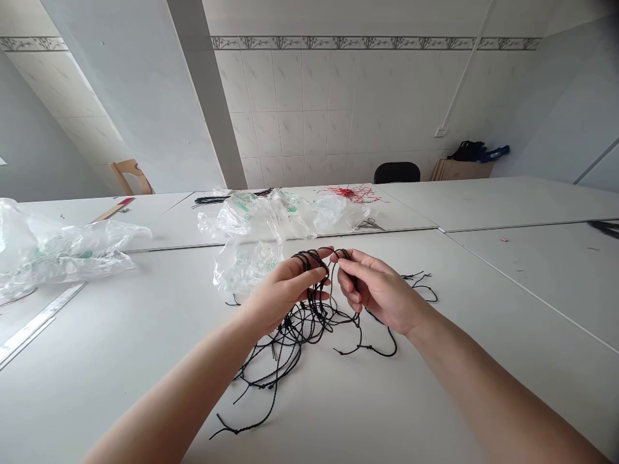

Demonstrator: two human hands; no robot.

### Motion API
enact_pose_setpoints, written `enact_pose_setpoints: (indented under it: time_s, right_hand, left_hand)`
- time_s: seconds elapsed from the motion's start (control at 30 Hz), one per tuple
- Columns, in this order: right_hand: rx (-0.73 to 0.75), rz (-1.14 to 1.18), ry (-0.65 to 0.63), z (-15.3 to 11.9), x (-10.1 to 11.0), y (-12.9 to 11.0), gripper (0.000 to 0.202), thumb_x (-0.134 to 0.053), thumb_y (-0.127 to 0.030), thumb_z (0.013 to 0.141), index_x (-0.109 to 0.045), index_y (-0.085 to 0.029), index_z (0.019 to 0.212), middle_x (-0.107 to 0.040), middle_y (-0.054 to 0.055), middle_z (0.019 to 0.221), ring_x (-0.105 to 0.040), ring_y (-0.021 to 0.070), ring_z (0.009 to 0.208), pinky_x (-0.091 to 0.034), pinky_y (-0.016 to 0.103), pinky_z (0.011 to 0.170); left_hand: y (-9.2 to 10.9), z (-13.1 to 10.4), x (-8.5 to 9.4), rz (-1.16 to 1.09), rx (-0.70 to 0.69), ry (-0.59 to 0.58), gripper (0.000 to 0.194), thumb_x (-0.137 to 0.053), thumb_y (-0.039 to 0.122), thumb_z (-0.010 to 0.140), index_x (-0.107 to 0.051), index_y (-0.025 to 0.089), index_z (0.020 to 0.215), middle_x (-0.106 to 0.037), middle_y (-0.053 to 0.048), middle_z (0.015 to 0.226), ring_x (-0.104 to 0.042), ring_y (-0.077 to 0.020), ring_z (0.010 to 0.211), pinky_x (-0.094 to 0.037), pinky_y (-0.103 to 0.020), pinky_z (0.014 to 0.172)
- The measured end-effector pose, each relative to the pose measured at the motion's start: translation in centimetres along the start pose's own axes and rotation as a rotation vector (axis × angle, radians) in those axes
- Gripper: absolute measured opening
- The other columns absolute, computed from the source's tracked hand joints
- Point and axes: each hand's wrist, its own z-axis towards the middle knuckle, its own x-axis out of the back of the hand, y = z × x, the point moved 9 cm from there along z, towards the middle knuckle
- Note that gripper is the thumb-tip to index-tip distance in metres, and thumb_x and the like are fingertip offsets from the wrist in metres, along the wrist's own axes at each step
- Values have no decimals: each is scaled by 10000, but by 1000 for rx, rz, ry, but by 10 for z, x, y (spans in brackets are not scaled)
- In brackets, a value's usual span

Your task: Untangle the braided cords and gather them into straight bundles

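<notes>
Several thin black braided cords (309, 322) hang in a loose tangle down to the white table, some with small knots near their ends. My left hand (294, 280) is closed around a bunch of them, with loops draped over its fingers. Close beside it, my right hand (370, 280) pinches a cord between thumb and fingers. One strand runs in the narrow gap between the two hands. Loose cord ends trail over the table in front of the left hand and to the right of the right hand. Parts of the held strands are hidden by my fingers.
Crumpled clear plastic bags (290, 216) lie behind my hands, and another bag (58, 248) is at the left. Red cords (353, 193), scissors (369, 224) and a black cord bundle (213, 200) are farther back. A metal ruler (41, 322) lies at the left.
</notes>
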Motion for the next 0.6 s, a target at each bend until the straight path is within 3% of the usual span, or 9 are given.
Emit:
enact_pose_setpoints:
  time_s: [0.13,0.3,0.4,0.6]
  right_hand:
    - [1,13,-5,0,-2,0,200,-626,-414,948,-602,-218,979,-544,-40,740,-452,75,548,-408,203,461]
    - [-3,-68,-41,-2,-6,2,311,-677,-500,912,-554,-215,886,-490,-52,750,-409,53,548,-366,189,471]
    - [18,-118,-46,-2,-6,1,310,-686,-493,911,-548,-217,886,-449,-60,725,-377,51,546,-344,192,483]
    - [42,-189,-38,-3,-6,-1,298,-701,-493,899,-607,-223,984,-382,-72,695,-322,58,551,-291,205,483]
  left_hand:
    - [1,1,-1,73,-22,-26,195,-694,351,909,-726,161,876,-604,-116,1258,-564,-215,1018,-522,-366,835]
    - [2,2,0,188,-46,-18,255,-659,336,925,-706,163,1106,-659,-88,1084,-556,-156,849,-478,-351,813]
    - [1,3,1,236,-56,-15,325,-671,337,912,-678,176,1194,-669,-76,1073,-570,-165,872,-466,-352,823]
    - [1,3,2,379,-106,-34,197,-667,363,918,-698,171,949,-684,-76,1136,-590,-230,1070,-449,-362,906]
